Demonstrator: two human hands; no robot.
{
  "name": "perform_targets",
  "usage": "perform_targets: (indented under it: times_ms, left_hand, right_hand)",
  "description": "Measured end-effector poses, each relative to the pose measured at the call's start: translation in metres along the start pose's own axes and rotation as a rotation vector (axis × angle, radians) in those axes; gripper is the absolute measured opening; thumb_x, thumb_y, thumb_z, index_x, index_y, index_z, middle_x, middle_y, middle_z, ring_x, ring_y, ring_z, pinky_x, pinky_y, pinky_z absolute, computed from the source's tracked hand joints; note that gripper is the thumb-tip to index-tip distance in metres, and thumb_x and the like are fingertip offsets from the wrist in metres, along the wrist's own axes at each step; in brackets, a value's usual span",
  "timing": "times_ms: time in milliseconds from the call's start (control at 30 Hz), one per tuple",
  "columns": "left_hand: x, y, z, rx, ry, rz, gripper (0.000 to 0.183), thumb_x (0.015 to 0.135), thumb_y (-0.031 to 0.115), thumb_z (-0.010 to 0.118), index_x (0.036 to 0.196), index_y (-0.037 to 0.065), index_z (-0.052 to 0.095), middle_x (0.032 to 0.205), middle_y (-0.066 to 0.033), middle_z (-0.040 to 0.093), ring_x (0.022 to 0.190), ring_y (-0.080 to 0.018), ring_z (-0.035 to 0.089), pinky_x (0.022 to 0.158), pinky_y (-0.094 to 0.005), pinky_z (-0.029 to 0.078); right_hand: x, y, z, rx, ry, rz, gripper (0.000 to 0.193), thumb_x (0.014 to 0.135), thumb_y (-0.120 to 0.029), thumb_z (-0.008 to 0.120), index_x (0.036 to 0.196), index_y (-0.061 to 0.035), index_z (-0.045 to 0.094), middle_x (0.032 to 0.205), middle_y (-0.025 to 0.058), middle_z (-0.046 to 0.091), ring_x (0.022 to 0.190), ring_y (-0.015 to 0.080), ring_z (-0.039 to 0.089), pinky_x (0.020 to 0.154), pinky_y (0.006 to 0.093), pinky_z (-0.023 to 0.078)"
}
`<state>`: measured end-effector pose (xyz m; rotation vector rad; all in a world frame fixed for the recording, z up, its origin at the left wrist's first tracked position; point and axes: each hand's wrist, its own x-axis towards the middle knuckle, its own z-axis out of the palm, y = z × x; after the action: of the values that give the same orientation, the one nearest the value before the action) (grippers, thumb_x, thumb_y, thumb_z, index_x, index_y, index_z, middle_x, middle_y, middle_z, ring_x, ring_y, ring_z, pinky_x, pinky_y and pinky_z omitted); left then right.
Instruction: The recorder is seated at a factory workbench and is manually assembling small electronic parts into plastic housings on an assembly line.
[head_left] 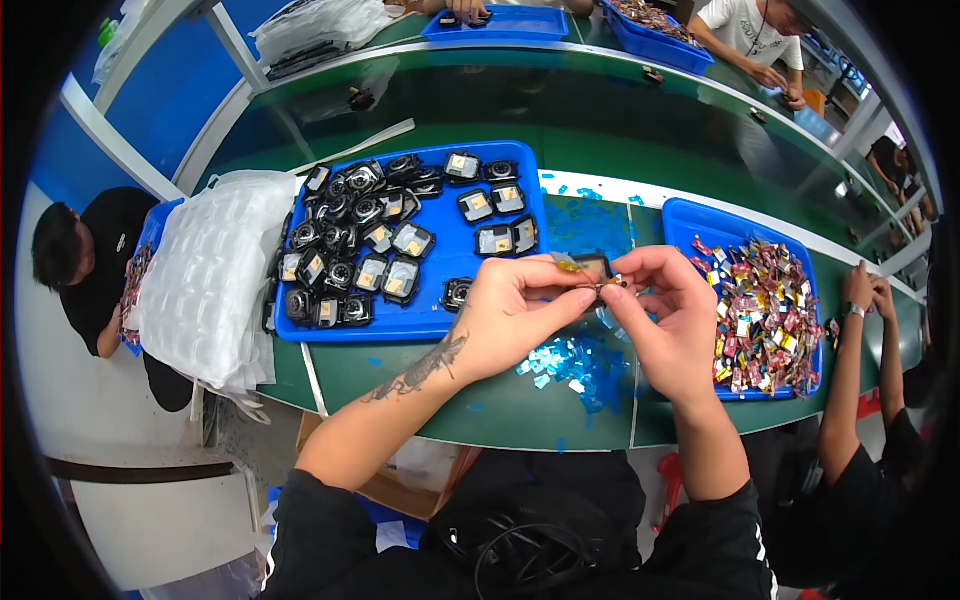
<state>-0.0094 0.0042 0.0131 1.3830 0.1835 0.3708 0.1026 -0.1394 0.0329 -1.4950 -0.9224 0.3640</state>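
Trays (430,320) flank hands (600,300); blue scraps (580,365) beneath.

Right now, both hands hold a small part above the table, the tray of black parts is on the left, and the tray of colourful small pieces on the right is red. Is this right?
Not quite: the right tray of colourful pieces is blue, not red, as the head view shows. The rest stands: left hand and right hand hold a small part; the tray of black parts is left.

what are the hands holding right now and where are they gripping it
Both hands pinch one small black part over the table. The left hand grips its lower left edge with thumb and forefinger, and the right hand grips its lower right edge the same way.
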Motion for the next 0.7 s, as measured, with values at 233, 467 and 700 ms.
perform_targets:
  times_ms: [233,467,700]
  left_hand:
    - [-0.003,-0.002,0.004,0.061,0.012,0.093,0.040,0.087,-0.004,0.063,0.126,-0.004,0.056,0.123,-0.0125,0.060,0.105,-0.0170,0.062,0.089,-0.0289,0.054]
    - [-0.001,-0.005,0.006,-0.035,0.027,0.094,0.040,0.086,-0.004,0.063,0.125,0.001,0.059,0.122,-0.0108,0.062,0.101,-0.0134,0.064,0.086,-0.0255,0.054]
    - [0.000,-0.008,0.008,-0.050,0.074,0.129,0.058,0.086,-0.007,0.061,0.139,0.006,0.042,0.116,-0.0131,0.064,0.100,-0.0154,0.064,0.086,-0.0271,0.054]
  right_hand:
    - [0.000,0.007,0.005,-0.115,0.075,-0.070,0.028,0.081,0.001,0.070,0.105,-0.0020,0.055,0.087,0.0022,0.062,0.074,0.0048,0.058,0.058,0.0177,0.044]
    - [-0.001,0.011,0.001,-0.096,0.099,-0.049,0.033,0.079,0.001,0.071,0.108,-0.0036,0.055,0.085,0.0026,0.060,0.072,0.0049,0.056,0.056,0.0185,0.044]
    - [0.004,0.008,0.010,-0.186,0.026,0.011,0.040,0.080,0.001,0.069,0.116,-0.0024,0.054,0.097,0.0078,0.058,0.078,0.0122,0.059,0.060,0.0250,0.053]
